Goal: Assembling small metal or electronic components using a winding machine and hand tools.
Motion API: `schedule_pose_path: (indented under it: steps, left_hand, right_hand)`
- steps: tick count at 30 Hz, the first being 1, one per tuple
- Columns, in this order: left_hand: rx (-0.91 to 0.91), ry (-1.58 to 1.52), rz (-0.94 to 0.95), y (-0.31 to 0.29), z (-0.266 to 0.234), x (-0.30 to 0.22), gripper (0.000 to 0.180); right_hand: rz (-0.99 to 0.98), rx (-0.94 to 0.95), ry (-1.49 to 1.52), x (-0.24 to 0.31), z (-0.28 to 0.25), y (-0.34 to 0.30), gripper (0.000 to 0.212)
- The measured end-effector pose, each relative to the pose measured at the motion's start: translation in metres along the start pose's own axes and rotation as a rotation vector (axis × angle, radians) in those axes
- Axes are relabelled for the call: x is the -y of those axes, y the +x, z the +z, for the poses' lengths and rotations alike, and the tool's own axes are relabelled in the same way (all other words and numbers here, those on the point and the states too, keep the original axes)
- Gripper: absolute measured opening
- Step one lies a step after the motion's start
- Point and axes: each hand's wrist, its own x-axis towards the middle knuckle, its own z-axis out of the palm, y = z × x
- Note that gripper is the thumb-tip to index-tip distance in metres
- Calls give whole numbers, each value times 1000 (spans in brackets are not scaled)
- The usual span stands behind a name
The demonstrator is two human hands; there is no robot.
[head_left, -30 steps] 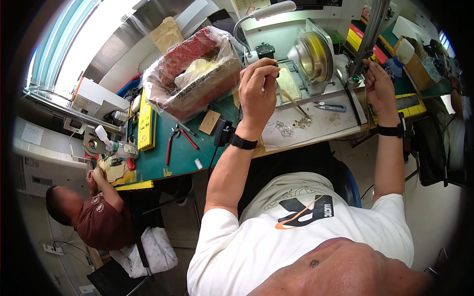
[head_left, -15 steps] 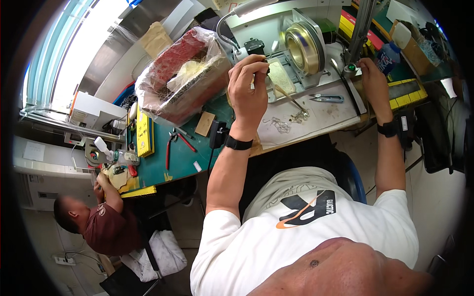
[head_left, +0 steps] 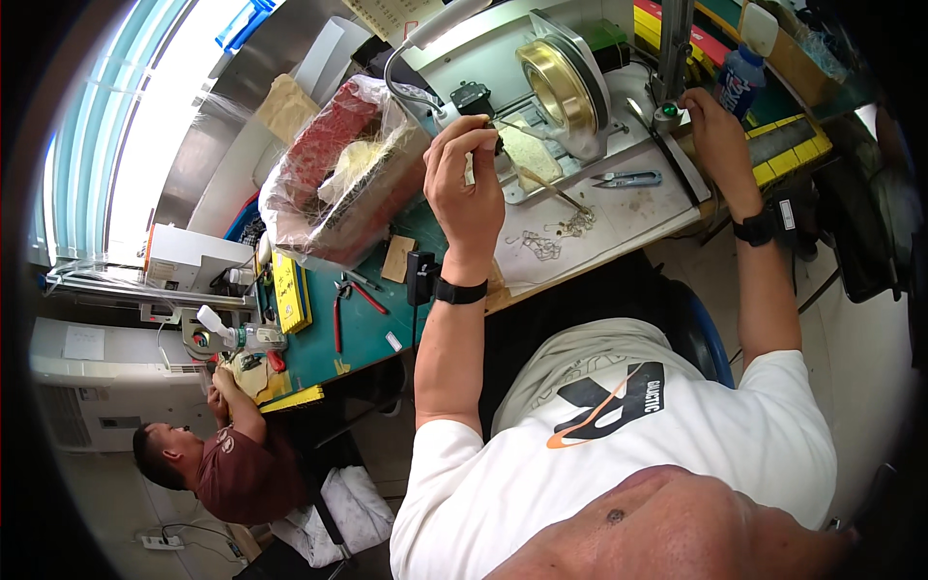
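The left hand (head_left: 462, 198) has its grip closed, fingertips pinching a small dark piece (head_left: 499, 144) above the bench (head_left: 311, 362), left of the gold wheel (head_left: 558, 89). The right hand (head_left: 725, 145) curls beside the green button (head_left: 669, 110); from here, I cannot tell its grip.

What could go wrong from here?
1. The right hand is close beside the green button; a slip might press it unintentionally.
2. Small metal pieces lie loose on the white sheet, near the front edge; a passing sleeve or cord could sweep some off.
3. A black box with a hanging cord sits at the left hand's wrist; the cord may snag.
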Motion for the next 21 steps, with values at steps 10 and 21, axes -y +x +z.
schedule_pose_path:
  steps: [10, 21]
  left_hand:
    - [1, -16, -6, 0, 0, 2, 21]
    - [9, 6, 55, 1, -1, 3, 13]
  right_hand:
    - [-13, -27, -4, 2, 2, -3, 13]
    - [-2, -24, -16, 6, 0, -4, 13]
